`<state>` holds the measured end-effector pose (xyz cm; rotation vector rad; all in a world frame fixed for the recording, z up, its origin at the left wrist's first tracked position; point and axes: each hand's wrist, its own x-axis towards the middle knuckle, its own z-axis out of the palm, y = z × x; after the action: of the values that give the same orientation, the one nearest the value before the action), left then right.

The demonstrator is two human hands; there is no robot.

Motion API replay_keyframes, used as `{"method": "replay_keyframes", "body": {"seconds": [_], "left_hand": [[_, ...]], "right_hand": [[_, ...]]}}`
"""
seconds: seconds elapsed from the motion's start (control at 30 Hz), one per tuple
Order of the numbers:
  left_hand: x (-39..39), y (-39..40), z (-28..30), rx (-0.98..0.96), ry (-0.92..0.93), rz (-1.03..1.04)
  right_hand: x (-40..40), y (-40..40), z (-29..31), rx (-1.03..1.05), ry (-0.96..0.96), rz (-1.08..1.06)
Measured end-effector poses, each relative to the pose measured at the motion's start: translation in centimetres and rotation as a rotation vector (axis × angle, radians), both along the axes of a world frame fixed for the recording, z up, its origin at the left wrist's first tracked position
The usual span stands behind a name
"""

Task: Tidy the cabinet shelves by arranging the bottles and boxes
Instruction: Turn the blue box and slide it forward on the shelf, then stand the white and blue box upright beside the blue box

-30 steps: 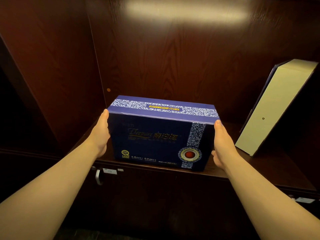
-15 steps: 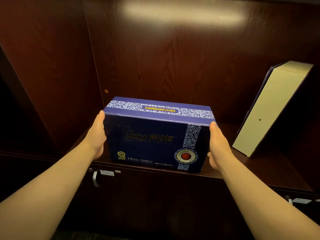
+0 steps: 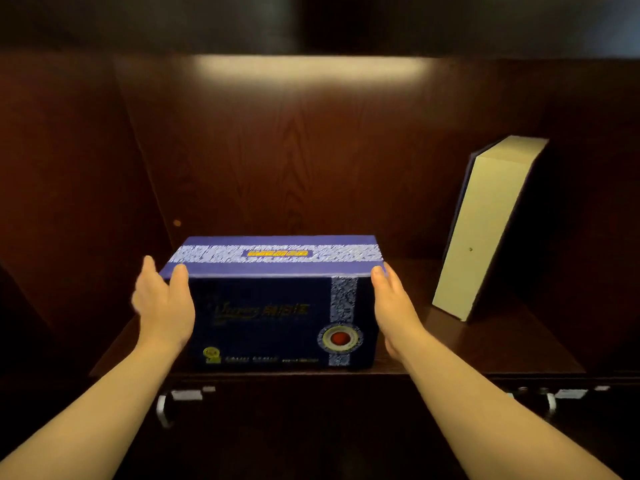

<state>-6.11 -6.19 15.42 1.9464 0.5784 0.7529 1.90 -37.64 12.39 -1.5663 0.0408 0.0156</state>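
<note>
A dark blue box [image 3: 270,317] with a patterned white band and a red round seal stands on the wooden shelf [image 3: 502,348], its front face near the shelf's front edge. My right hand [image 3: 394,306] lies flat against the box's right side, thumb at the top corner. My left hand [image 3: 166,306] is at the box's left end, blurred, with its fingers spread and slightly off the side and its thumb over the front corner. A tall cream box [image 3: 485,230] with a dark blue spine leans to the right at the shelf's right end.
The dark cabinet side wall [image 3: 69,202] closes the shelf on the left. Below the shelf are doors with metal handles [image 3: 162,407] and small white labels [image 3: 571,393]. Bare shelf lies between the two boxes.
The blue box has been pushed further onto the shelf and squared to the front. My left hand has loosened and spread its fingers. The camera view has risen.
</note>
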Motion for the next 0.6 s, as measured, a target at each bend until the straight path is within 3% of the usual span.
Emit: {"method": "replay_keyframes", "body": {"seconds": [0.07, 0.13, 0.23, 0.33, 0.43, 0.6], "left_hand": [[0.7, -1.4, 2.4, 0.3, -0.083, -0.004], [1.9, -3.2, 4.8, 0.54, -0.165, -0.165], [4.4, -6.7, 7.7, 0.715, -0.139, -0.49], [7.1, -10.7, 9.3, 0.79, -0.093, -0.734], [9.4, -14.4, 9.7, 0.789, -0.052, -0.844], [11.5, -17.7, 7.2, 0.746, 0.131, -0.949]], "right_hand": [[0.1, -1.1, 0.9, -0.052, -0.015, -0.061], [0.4, -2.8, 2.4, -0.144, -0.13, -0.259], [1.0, -5.3, 5.7, -0.28, -0.34, -0.591], [2.8, -7.6, 9.6, -0.416, -0.435, -0.895], [5.9, -9.2, 13.4, -0.492, -0.418, -1.081], [11.6, -9.5, 16.2, -0.661, -0.189, -1.093]]}}
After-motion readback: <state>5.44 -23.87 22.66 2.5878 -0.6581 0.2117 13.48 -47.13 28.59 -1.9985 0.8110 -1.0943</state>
